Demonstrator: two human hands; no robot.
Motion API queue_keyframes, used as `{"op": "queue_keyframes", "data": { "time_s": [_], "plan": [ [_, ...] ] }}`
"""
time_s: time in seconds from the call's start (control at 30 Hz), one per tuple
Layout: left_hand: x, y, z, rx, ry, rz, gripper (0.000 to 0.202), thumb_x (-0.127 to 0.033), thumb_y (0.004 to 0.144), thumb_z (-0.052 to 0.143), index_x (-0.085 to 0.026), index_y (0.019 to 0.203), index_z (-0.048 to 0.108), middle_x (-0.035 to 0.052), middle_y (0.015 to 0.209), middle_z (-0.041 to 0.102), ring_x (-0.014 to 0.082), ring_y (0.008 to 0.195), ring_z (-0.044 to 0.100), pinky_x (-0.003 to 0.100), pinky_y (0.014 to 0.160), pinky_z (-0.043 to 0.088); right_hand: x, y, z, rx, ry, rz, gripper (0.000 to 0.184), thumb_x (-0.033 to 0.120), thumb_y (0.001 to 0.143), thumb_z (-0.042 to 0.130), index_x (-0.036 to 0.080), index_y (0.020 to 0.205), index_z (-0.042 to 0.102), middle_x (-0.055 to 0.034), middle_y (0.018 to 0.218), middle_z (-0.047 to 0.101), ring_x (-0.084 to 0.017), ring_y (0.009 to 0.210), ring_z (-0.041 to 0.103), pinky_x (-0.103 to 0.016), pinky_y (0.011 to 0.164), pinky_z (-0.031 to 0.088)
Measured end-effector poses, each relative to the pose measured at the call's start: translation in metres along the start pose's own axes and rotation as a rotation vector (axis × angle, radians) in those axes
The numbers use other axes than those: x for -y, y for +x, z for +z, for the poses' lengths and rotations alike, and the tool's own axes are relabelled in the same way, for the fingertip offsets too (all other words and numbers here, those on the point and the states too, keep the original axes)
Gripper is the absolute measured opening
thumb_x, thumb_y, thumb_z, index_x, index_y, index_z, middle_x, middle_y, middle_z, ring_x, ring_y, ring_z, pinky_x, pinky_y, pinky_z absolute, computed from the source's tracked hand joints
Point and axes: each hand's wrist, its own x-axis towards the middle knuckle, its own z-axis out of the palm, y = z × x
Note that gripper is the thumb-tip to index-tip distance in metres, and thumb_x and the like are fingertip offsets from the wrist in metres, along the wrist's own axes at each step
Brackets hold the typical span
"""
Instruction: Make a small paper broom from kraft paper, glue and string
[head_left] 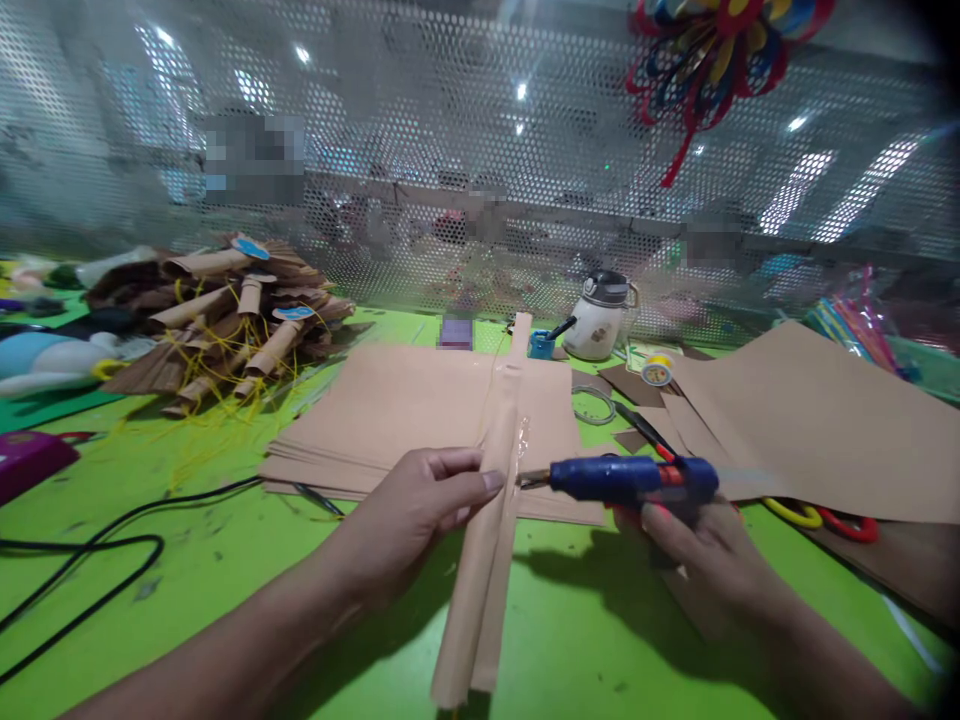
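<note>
In the middle of the view lies a long roll of brown kraft paper [480, 540], its loose flap showing along the right side. My left hand [420, 510] pinches the roll near its middle, thumb on top. A blue hot glue gun [634, 478] is gripped in my right hand [697, 545]. Its nozzle points left and meets the flap beside the roll. A shiny clear glue streak [523, 440] runs along the flap above the nozzle. Beneath the roll's upper part is a stack of flat kraft sheets [405, 400]. A thin yellow string [493, 385] runs along the roll's upper left.
A pile of finished paper rolls with yellow strings [255, 320] sits at the back left. Behind the sheets stands a white jar with a dark lid [598, 315]. Scissors [847, 525] and more brown paper [825, 420] lie right. A black cable [142, 510] crosses the green table [225, 610].
</note>
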Motion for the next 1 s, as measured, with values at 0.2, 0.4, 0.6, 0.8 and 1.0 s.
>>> {"op": "queue_keyframes", "data": {
  "time_s": [0.2,0.4,0.6,0.8,1.0],
  "plan": [
    [0.001,-0.003,0.003,0.024,0.037,-0.009,0.023,-0.033,0.073,0.074,-0.012,0.084,0.073,0.0041,0.069,0.064,0.0179,0.069,0.057,0.031,0.070,0.045,0.013,0.006,0.009,-0.110,0.054,0.070,0.041,0.055,0.084,0.060,0.015,0.076,0.061,-0.0032,0.065,0.052,-0.015,0.059,0.045,-0.026,0.051,0.034],
    [0.000,0.000,0.000,-0.001,0.011,-0.006,0.019,-0.031,0.071,0.076,-0.013,0.074,0.070,0.0015,0.065,0.061,0.0138,0.063,0.054,0.026,0.063,0.042,0.013,-0.001,0.007,-0.007,0.105,0.103,0.040,0.053,0.085,0.060,0.018,0.066,0.056,-0.0016,0.062,0.048,-0.015,0.059,0.042,-0.027,0.052,0.035],
    [0.000,0.003,-0.002,0.036,-0.084,-0.017,0.013,-0.024,0.071,0.076,-0.014,0.071,0.067,-0.0045,0.058,0.054,0.0074,0.053,0.044,0.020,0.055,0.035,-0.004,-0.005,0.005,0.032,0.117,0.068,0.039,0.053,0.082,0.063,0.018,0.066,0.061,-0.0012,0.059,0.048,-0.015,0.058,0.044,-0.028,0.055,0.042],
    [0.000,0.004,-0.003,0.048,-0.122,0.012,0.023,-0.023,0.072,0.075,-0.015,0.056,0.059,-0.0069,0.049,0.043,0.0066,0.049,0.037,0.021,0.053,0.032,-0.006,-0.011,0.004,0.064,0.040,0.054,0.035,0.052,0.081,0.065,0.018,0.072,0.066,-0.0027,0.062,0.053,-0.017,0.059,0.048,-0.028,0.052,0.041],
    [-0.001,0.005,-0.005,0.030,-0.104,0.011,0.030,-0.029,0.072,0.074,-0.016,0.052,0.056,-0.0067,0.049,0.043,0.0066,0.047,0.035,0.022,0.055,0.032,-0.005,-0.018,-0.003,0.194,-0.063,0.018,0.022,0.041,0.086,0.062,0.021,0.088,0.071,-0.0048,0.071,0.061,-0.019,0.064,0.053,-0.031,0.057,0.045]
  ]
}}
